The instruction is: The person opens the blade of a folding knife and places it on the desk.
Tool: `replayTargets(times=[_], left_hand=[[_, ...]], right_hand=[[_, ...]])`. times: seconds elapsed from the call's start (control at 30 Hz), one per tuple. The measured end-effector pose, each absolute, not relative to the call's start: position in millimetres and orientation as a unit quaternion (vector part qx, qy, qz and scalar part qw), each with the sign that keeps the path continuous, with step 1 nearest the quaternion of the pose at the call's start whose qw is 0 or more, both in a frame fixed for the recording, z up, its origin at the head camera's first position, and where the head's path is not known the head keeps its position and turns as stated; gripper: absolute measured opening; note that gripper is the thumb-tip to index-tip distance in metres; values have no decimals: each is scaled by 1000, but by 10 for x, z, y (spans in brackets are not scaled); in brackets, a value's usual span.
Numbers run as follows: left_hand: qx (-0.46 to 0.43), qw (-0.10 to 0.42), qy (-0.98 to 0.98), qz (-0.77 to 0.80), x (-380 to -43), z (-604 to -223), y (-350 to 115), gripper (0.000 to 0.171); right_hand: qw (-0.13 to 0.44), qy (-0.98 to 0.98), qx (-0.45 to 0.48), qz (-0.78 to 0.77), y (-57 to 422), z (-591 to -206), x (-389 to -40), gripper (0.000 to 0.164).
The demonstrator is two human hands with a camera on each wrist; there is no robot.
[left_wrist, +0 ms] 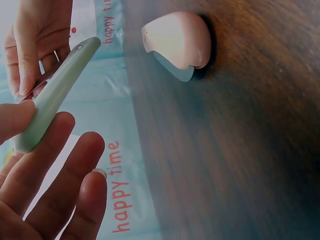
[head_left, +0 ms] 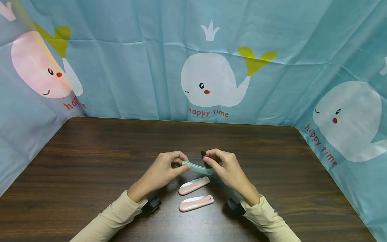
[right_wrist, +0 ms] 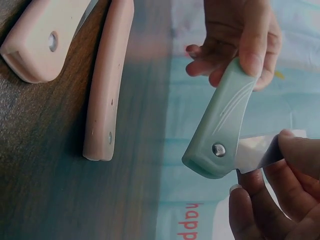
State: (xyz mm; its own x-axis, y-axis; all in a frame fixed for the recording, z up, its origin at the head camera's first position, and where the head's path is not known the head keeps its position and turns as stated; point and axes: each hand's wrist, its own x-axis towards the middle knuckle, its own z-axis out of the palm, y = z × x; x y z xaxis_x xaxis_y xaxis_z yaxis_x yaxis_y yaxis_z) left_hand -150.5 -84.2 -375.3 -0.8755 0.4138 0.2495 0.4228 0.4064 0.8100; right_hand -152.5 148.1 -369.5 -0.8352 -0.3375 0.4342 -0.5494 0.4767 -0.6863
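Observation:
A green folding knife [head_left: 198, 168] is held up between both hands, its blade [right_wrist: 255, 151] swung partway out of the handle. My left hand [head_left: 165, 168] pinches the far end of the handle between thumb and fingers. With thumb and fingertips, my right hand [head_left: 226, 168] pinches the blade, its dark tip rising past the fingers in the head view. A round metal pivot [right_wrist: 219, 150] shows at the handle's near end in the right wrist view. Below the hands, two pink folding knives, an upper one [head_left: 196, 185] and a lower one [head_left: 198, 203], lie folded on the table.
The dark wood-grain table [head_left: 105, 151] spreads around the hands. A light blue curtain [head_left: 127, 77] with printed whales hangs behind it and along both sides. Black wrist cameras sit on both forearms, the left one [head_left: 152, 205] close to the pink knives.

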Motion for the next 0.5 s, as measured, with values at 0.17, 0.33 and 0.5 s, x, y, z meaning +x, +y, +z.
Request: replayTargets(times=[0.17, 0.33, 0.5], left_hand=[[-257, 2, -837, -482, -1513, -3763, -841, 12], [-263, -2, -839, -476, -1517, -3764, -849, 13], [-267, -11, -842, -469, -1519, -3767, -857, 12]], right_hand=[[108, -854, 257, 439, 1478, -3683, -1513, 13], [99, -858, 256, 435, 1476, -3685, -1510, 14], [89, -857, 262, 434, 1470, -3691, -1506, 14]])
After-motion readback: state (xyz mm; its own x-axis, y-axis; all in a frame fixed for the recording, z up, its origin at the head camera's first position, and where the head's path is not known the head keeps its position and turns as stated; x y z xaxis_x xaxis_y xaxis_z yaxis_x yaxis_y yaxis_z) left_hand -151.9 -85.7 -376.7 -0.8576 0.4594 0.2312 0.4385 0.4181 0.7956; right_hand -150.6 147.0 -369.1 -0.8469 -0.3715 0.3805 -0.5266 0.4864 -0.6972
